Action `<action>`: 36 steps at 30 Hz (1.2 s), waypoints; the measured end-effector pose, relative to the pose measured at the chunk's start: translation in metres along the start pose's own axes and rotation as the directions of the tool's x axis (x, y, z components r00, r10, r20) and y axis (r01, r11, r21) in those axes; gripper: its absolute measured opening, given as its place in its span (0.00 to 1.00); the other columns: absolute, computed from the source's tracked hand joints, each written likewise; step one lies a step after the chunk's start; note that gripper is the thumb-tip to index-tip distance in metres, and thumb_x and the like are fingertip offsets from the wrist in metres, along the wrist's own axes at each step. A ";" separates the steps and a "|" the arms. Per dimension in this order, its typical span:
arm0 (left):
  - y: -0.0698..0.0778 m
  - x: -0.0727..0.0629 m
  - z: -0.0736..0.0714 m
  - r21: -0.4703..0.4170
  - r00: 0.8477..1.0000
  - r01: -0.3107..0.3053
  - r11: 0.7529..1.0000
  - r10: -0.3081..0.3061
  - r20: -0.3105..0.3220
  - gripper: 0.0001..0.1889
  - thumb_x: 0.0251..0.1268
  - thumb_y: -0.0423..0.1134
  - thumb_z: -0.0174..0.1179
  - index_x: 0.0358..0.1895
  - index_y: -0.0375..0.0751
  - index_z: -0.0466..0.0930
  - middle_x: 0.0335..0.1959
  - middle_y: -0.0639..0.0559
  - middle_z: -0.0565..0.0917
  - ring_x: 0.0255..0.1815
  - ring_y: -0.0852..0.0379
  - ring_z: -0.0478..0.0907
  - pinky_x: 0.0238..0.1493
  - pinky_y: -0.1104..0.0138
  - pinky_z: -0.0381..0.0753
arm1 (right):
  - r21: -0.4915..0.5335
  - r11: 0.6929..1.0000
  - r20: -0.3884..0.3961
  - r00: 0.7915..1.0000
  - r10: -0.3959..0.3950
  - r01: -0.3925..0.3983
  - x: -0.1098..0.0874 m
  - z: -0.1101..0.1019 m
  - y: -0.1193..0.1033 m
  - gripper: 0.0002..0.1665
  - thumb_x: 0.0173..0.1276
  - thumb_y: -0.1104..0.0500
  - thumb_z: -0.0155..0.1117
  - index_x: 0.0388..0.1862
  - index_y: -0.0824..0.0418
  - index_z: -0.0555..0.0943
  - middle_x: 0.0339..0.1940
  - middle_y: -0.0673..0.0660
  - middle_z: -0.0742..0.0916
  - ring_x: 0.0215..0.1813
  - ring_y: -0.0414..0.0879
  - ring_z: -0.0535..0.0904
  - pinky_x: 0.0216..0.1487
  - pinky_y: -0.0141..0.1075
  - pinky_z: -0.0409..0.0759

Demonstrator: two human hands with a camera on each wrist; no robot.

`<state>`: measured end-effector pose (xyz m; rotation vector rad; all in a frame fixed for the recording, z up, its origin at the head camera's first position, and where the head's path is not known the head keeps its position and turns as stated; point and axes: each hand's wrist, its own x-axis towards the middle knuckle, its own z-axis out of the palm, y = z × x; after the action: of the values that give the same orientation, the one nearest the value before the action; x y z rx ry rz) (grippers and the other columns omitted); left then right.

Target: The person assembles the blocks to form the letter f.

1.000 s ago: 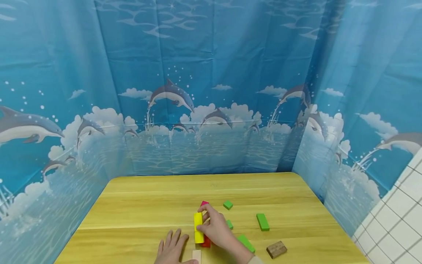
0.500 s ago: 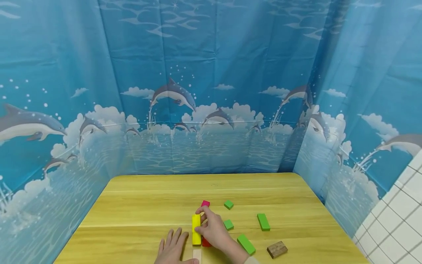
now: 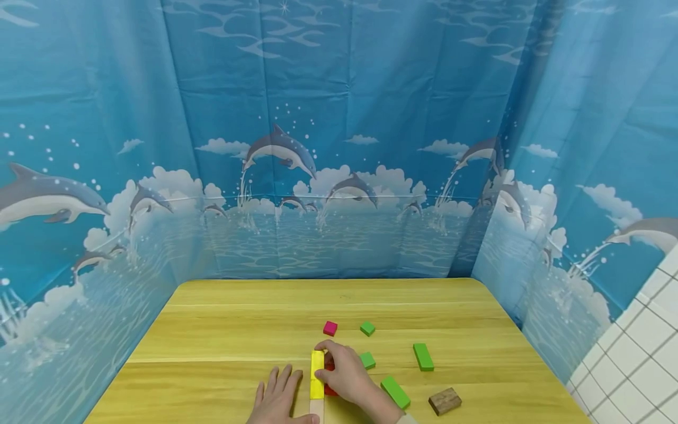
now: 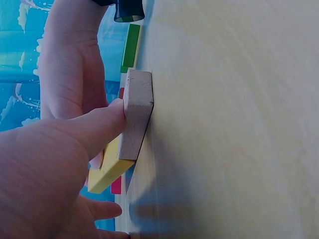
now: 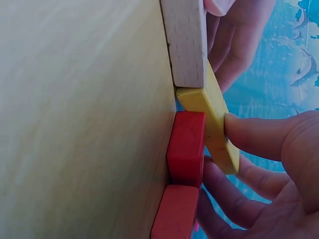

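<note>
My right hand [image 3: 346, 374] pinches a yellow block [image 3: 316, 390] between thumb and fingers. In the right wrist view that yellow block [image 5: 214, 117] is tilted, one end low against the end of a pale wooden block [image 5: 184, 45], the other raised off the table. Flat on the table, the pale block [image 3: 316, 406] has the thumb of my left hand [image 3: 276, 400] against it. The left hand's other fingers spread straight. Close beside the yellow block are a red block [image 5: 187, 144] and a lighter red one [image 5: 175, 211], partly hidden by the right hand in the head view.
Beyond the right hand lie a pink block [image 3: 331, 328] and a small green block [image 3: 368, 328]. Further green blocks [image 3: 423, 357] and a brown wood-grain block [image 3: 445, 401] lie to the right. A dolphin-print curtain [image 3: 339, 235] stands behind the table [image 3: 228, 330].
My right hand has brought the yellow block toward me, up to the end of the pale block. The pink block has come fully into view. The left hand stays in place.
</note>
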<state>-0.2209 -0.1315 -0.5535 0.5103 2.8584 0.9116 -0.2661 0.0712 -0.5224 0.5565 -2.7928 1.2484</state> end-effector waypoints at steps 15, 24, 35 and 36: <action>0.003 0.002 -0.006 -0.020 0.999 -0.037 0.999 0.038 0.010 0.51 0.57 0.71 0.63 0.77 0.43 0.61 0.75 0.25 0.56 0.74 0.18 0.45 0.60 0.20 0.41 | -0.210 0.978 0.014 1.000 0.018 -0.015 0.001 -0.002 -0.001 0.26 0.59 0.50 0.78 0.56 0.56 0.86 0.38 0.47 0.79 0.39 0.43 0.67 0.36 0.37 0.65; -0.006 0.003 -0.007 -0.015 0.996 -0.085 0.996 0.086 0.001 0.41 0.59 0.72 0.60 0.76 0.70 0.63 0.75 0.25 0.55 0.73 0.17 0.45 0.58 0.19 0.40 | -0.234 0.972 -0.007 1.000 0.011 -0.012 0.005 0.003 -0.001 0.25 0.58 0.49 0.79 0.54 0.54 0.87 0.35 0.45 0.78 0.38 0.42 0.68 0.36 0.38 0.65; -0.003 0.002 -0.004 -0.001 0.997 -0.076 0.997 0.076 0.028 0.40 0.60 0.72 0.60 0.76 0.64 0.65 0.75 0.25 0.56 0.73 0.17 0.45 0.58 0.19 0.41 | -0.090 0.995 0.034 0.998 0.044 -0.041 0.002 -0.006 0.002 0.30 0.59 0.53 0.79 0.60 0.58 0.83 0.41 0.50 0.81 0.44 0.46 0.74 0.43 0.39 0.76; -0.003 0.002 -0.004 0.001 0.997 -0.077 0.997 0.076 0.028 0.41 0.60 0.72 0.60 0.76 0.64 0.66 0.75 0.25 0.56 0.73 0.17 0.46 0.58 0.19 0.41 | -0.067 0.997 0.044 0.998 0.048 -0.045 0.002 -0.008 0.002 0.30 0.60 0.53 0.78 0.60 0.59 0.82 0.42 0.51 0.82 0.45 0.47 0.75 0.44 0.40 0.77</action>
<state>-0.2246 -0.1354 -0.5523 0.6316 2.8329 0.9057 -0.2698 0.0776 -0.5184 0.5258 -2.8887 1.1607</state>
